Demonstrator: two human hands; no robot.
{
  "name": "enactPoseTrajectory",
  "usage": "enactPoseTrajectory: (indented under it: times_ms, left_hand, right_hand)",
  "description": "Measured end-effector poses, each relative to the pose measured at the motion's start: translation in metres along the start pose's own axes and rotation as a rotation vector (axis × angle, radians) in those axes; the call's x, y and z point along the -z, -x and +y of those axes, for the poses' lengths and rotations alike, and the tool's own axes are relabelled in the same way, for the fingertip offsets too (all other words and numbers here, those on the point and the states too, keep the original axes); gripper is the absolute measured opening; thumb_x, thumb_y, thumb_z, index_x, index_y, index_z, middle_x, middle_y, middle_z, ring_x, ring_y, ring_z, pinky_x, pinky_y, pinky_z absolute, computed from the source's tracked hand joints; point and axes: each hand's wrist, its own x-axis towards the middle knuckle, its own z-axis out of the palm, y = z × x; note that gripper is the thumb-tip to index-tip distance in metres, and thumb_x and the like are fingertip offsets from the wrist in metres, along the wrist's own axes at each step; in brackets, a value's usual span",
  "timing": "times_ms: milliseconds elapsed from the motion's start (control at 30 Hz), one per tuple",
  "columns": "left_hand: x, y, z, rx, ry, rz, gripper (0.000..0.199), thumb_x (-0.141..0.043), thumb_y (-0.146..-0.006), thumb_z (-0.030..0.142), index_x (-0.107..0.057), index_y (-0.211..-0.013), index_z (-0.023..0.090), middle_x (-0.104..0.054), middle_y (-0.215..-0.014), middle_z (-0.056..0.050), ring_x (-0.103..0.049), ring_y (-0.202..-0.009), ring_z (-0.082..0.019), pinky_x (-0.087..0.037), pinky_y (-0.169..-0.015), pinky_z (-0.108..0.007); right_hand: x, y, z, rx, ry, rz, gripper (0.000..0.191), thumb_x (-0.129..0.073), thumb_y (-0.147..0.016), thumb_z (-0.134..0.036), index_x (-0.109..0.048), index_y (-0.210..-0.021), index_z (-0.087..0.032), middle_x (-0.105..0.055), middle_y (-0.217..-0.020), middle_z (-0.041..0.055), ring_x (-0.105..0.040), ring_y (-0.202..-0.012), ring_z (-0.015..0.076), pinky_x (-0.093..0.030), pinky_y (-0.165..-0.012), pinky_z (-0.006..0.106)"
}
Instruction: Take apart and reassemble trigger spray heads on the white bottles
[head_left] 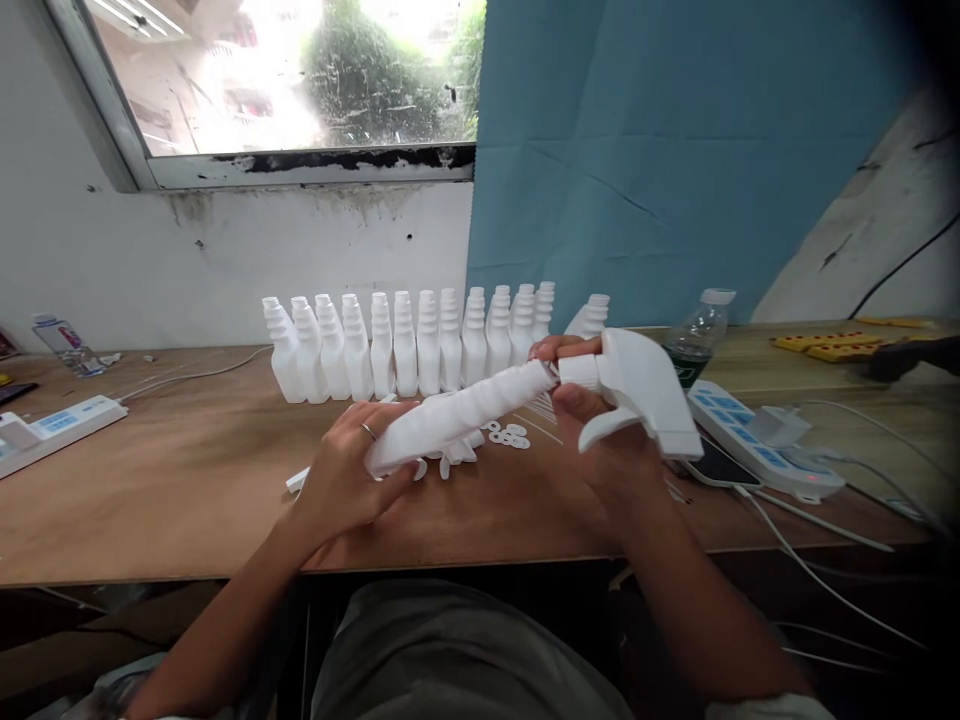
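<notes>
Above the brown wooden bench (187, 450), the left hand (345, 465) clamps a white ribbed plastic bottle (465, 402) near its base, fingers closed around it, neck tilted upward. The right hand (615, 465) pinches the collar of a white plastic trigger sprayer (649, 385) between its fingers, apparently for alignment with the neck; contact is unclear. White flat rings (519, 441) and loose white trigger parts (459, 453) crowd the space below. Matching bottles (428, 350) stand behind.

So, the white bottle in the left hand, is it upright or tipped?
Tipped. The left hand holds the bottle by its base, and its neck leans far over toward the spray head in the right hand.
</notes>
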Motion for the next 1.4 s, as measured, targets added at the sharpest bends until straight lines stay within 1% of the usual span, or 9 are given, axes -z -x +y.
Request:
enactPoseTrajectory:
  times_ms: [167, 400, 567, 733, 933, 1067, 1133, 1233, 1400]
  left_hand:
    - [-0.019, 0.007, 0.019, 0.191, 0.226, -0.174, 0.050, -0.072, -0.075, 0.028, -0.057, -0.122, 0.026, -0.066, -0.113, -0.004, -0.062, -0.100, -0.025, -0.050, -0.085, -0.036]
    - [-0.051, 0.010, 0.016, 0.324, 0.377, -0.331, 0.057, -0.074, -0.074, 0.037, -0.053, -0.124, 0.022, -0.068, -0.105, -0.006, -0.064, -0.093, -0.025, -0.052, -0.080, -0.038]
    - [-0.040, -0.006, 0.017, 0.080, 0.433, -0.018, 0.068, -0.073, -0.077, 0.037, -0.040, -0.136, 0.027, -0.054, -0.131, -0.011, -0.057, -0.112, -0.025, -0.051, -0.087, -0.038]
    - [-0.012, -0.039, 0.045, -0.155, 0.338, 0.255, 0.076, -0.078, -0.070, 0.043, -0.042, -0.135, 0.028, -0.048, -0.136, -0.011, -0.055, -0.113, -0.026, -0.051, -0.088, -0.038]
    - [-0.019, -0.059, 0.065, -0.076, 0.299, 0.452, 0.031, -0.067, -0.084, 0.034, -0.061, -0.113, 0.024, -0.063, -0.109, -0.007, -0.060, -0.100, -0.021, -0.053, -0.079, -0.032]
    - [-0.030, -0.062, 0.054, 0.079, 0.601, 0.476, 0.026, -0.057, -0.091, 0.029, -0.056, -0.116, 0.025, -0.062, -0.085, -0.002, -0.061, -0.071, -0.012, -0.051, -0.058, -0.023]
    - [-0.032, -0.065, 0.049, 0.097, 0.732, 0.450, 0.027, -0.056, -0.091, 0.029, -0.053, -0.117, 0.025, -0.057, -0.074, 0.001, -0.057, -0.062, -0.011, -0.048, -0.051, -0.020]
    - [-0.032, -0.067, 0.047, 0.092, 0.797, 0.420, 0.023, -0.057, -0.090, 0.029, -0.054, -0.113, 0.025, -0.051, -0.067, 0.003, -0.054, -0.058, -0.010, -0.045, -0.046, -0.019]
    - [-0.028, -0.066, 0.052, 0.091, 0.803, 0.420, 0.020, -0.059, -0.089, 0.027, -0.056, -0.109, 0.024, -0.047, -0.064, 0.004, -0.050, -0.056, -0.009, -0.045, -0.049, -0.019]
  right_hand:
    - [-0.013, -0.008, -0.009, -0.074, -0.077, -0.057, 0.019, -0.075, -0.071, -0.031, -0.062, -0.083, -0.024, -0.068, -0.097, 0.0015, -0.066, -0.091, 0.0210, -0.052, -0.089, 0.041]
    - [-0.035, -0.005, -0.002, -0.321, -0.103, -0.119, 0.025, -0.074, -0.075, -0.032, -0.055, -0.089, -0.022, -0.064, -0.070, -0.0011, -0.062, -0.060, 0.0164, -0.055, -0.062, 0.035]
    - [-0.045, -0.001, 0.011, -0.281, 0.053, -0.079, 0.031, -0.078, -0.071, -0.033, -0.053, -0.084, -0.021, -0.063, -0.071, -0.0016, -0.062, -0.062, 0.0147, -0.052, -0.058, 0.029]
    - [-0.057, 0.000, 0.017, -0.233, 0.064, -0.033, 0.036, -0.080, -0.067, -0.034, -0.049, -0.079, -0.022, -0.057, -0.065, -0.0059, -0.060, -0.057, 0.0126, -0.050, -0.052, 0.026]
    - [-0.061, 0.002, 0.020, -0.173, 0.008, 0.023, 0.033, -0.081, -0.067, -0.031, -0.051, -0.078, -0.023, -0.058, -0.065, -0.0057, -0.059, -0.060, 0.0123, -0.050, -0.053, 0.025]
    - [-0.057, 0.006, 0.016, -0.151, -0.032, -0.065, 0.026, -0.070, -0.080, -0.037, -0.060, -0.100, -0.023, -0.066, -0.080, 0.0000, -0.064, -0.069, 0.0158, -0.054, -0.061, 0.029]
    - [-0.055, 0.008, 0.016, -0.125, -0.066, -0.092, 0.021, -0.063, -0.086, -0.038, -0.062, -0.099, -0.021, -0.067, -0.082, 0.0019, -0.066, -0.074, 0.0173, -0.055, -0.066, 0.032]
    - [-0.055, 0.009, 0.017, -0.134, -0.096, -0.074, 0.021, -0.065, -0.085, -0.037, -0.059, -0.098, -0.021, -0.068, -0.084, 0.0019, -0.067, -0.073, 0.0171, -0.056, -0.066, 0.032]
    - [-0.055, 0.008, 0.018, -0.196, -0.120, -0.080, 0.041, -0.075, -0.075, -0.040, -0.047, -0.101, -0.025, -0.067, -0.082, -0.0015, -0.066, -0.066, 0.0150, -0.054, -0.059, 0.029]
